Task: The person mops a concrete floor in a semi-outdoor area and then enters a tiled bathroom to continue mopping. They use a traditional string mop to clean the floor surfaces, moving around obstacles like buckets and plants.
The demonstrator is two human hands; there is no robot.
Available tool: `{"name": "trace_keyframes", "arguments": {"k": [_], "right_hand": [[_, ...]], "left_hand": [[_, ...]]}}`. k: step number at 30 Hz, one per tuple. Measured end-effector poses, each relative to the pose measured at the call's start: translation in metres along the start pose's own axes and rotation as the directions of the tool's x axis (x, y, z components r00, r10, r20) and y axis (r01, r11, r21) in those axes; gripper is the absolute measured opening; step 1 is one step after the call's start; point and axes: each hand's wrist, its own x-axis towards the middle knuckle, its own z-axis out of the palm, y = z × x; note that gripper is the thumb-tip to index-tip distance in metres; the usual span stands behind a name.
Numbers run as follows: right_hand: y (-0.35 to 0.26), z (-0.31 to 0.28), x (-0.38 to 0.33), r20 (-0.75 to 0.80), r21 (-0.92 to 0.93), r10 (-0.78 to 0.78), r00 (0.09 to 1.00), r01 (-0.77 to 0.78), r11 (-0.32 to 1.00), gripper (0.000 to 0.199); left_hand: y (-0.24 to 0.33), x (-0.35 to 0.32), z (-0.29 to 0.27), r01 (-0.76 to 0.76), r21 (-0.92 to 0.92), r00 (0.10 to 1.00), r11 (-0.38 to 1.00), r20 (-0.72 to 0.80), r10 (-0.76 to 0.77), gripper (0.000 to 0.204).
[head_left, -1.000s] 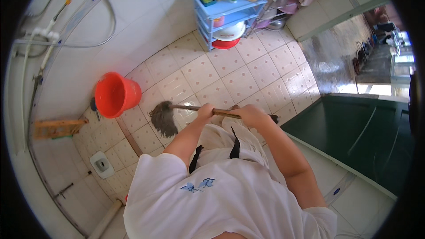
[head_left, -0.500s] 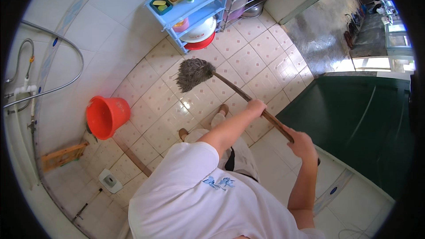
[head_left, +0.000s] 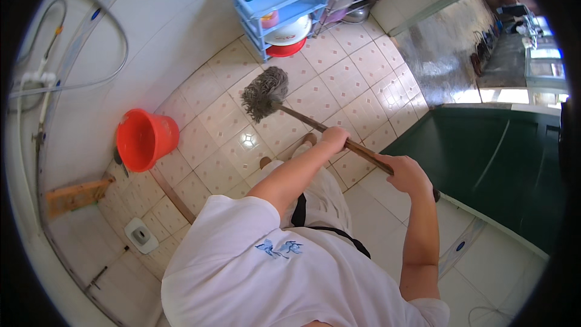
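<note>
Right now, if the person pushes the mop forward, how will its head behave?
The mop head looks like loose grey strands, so it will probably flop and drag. The wooden handle, gripped by the left hand and right hand, seems stiff.

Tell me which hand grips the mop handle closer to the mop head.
The left hand, lower on the wooden mop handle toward the mop head; the right hand grips near its top end.

White short-sleeved shirt with blue chest emblem, pale trousers, black strap.
</note>
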Motion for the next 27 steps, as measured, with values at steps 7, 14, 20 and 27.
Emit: {"name": "trace_keyframes", "arguments": {"k": [7,14,20,27], "right_hand": [[-0.101,0.079,0.046,0.093,-0.050,-0.396,0.914,0.401,0.915,0.052],[-0.293,0.175,0.066,0.356,-0.383,-0.439,0.825,0.557,0.737,0.032],[-0.371,0.266,0.065,0.534,-0.463,-0.578,0.617,0.785,0.410,0.025],[-0.349,0.300,0.076,0.663,-0.456,-0.510,0.549,0.836,0.307,0.058]], "left_hand": [[-0.102,-0.154,-0.013,0.223,-0.049,0.970,0.974,-0.092,-0.227,0.019],[-0.202,-0.358,-0.006,0.476,-0.252,0.758,0.842,-0.367,-0.539,0.018],[-0.221,-0.473,0.049,0.690,-0.485,0.330,0.537,-0.449,-0.830,0.023],[-0.189,-0.487,0.096,0.767,-0.480,0.337,0.426,-0.263,-0.904,0.022]]}}
